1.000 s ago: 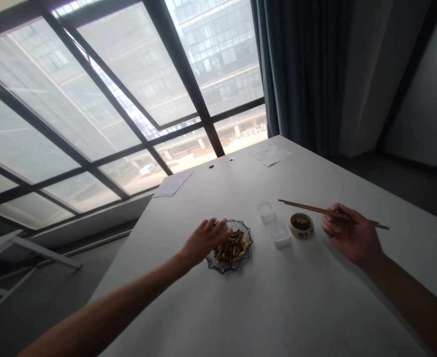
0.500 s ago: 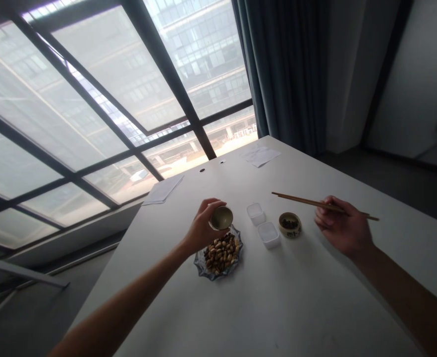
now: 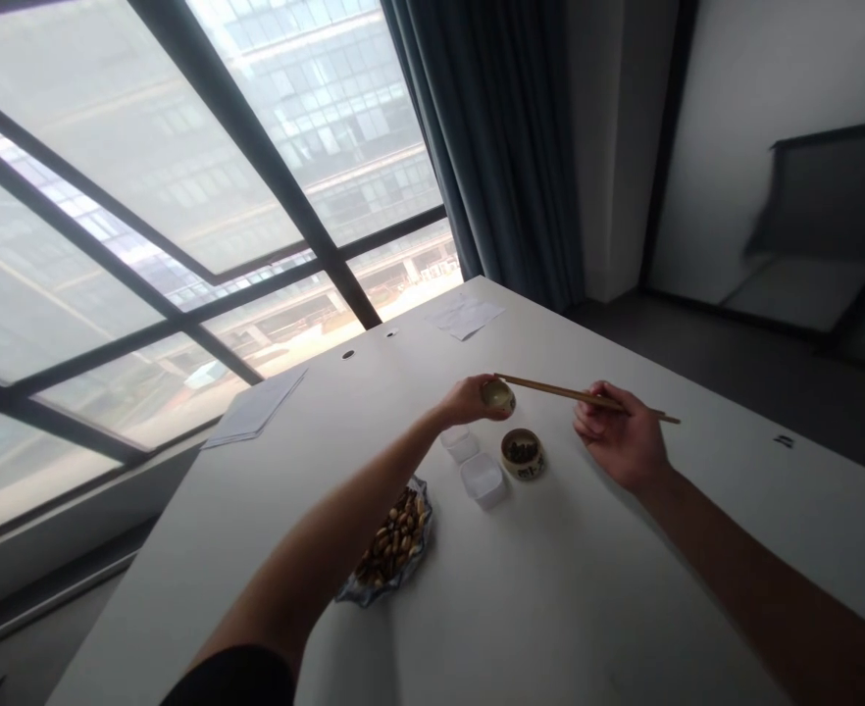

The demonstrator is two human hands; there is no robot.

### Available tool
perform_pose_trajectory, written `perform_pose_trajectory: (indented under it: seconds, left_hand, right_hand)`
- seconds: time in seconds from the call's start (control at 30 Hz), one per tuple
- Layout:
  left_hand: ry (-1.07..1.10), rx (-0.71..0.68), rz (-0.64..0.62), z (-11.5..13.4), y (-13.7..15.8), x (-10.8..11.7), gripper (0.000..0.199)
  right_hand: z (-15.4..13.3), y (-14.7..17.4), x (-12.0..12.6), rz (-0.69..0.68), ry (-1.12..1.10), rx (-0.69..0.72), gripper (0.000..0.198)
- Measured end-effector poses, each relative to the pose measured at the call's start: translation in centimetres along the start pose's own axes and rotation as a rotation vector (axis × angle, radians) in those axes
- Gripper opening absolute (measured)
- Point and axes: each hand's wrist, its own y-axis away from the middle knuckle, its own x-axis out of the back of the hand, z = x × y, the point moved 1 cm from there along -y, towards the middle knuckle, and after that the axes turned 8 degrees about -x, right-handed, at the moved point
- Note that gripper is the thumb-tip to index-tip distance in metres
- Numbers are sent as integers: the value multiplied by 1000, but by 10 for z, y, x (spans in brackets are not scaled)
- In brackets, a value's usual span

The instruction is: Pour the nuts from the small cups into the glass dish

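My left hand (image 3: 469, 402) grips a small tea-bowl-like cup (image 3: 498, 396), held tilted with its inside toward me, behind the clear containers. My right hand (image 3: 622, 431) holds a pair of wooden chopsticks (image 3: 561, 390), whose tips point left and appear at the cup's rim; whether they touch it I cannot tell. Below the chopsticks stands a small ceramic bowl (image 3: 527, 473) with dark pieces (image 3: 523, 451) in it and dark marks on its side. Left of this bowl is a clear plastic box (image 3: 483, 480). My left forearm partly hides a scalloped glass dish (image 3: 427, 534) of nuts (image 3: 399, 537).
A second clear piece, box or lid (image 3: 460, 444), adjoins the plastic box. Papers (image 3: 256, 410) lie at the white table's (image 3: 521, 608) left edge, and another sheet (image 3: 466, 316) near its far corner. Windows and a dark curtain (image 3: 506, 147) stand beyond.
My left hand has carried the cup right, from above the nut dish to the chopstick tips. The view has turned right, so the table's things appear further left.
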Motion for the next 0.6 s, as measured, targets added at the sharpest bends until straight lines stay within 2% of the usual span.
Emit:
perform_pose_trajectory:
  seconds: [0.13, 0.4, 0.5, 0.6]
  left_hand:
    - [-24, 19, -83, -11, -7, -9, 36]
    - [-5, 18, -133, -15, -10, -12, 36]
    - [31, 7, -133, -11, -5, -3, 40]
    - [28, 22, -103, -11, 16, 16, 45]
  right_hand:
    - [-7, 0, 0, 10, -12, 26, 10]
    - [-7, 1, -1, 8, -18, 21, 10]
    - [-6, 0, 1, 9, -13, 19, 10]
    - [-7, -2, 2, 11, -12, 26, 10]
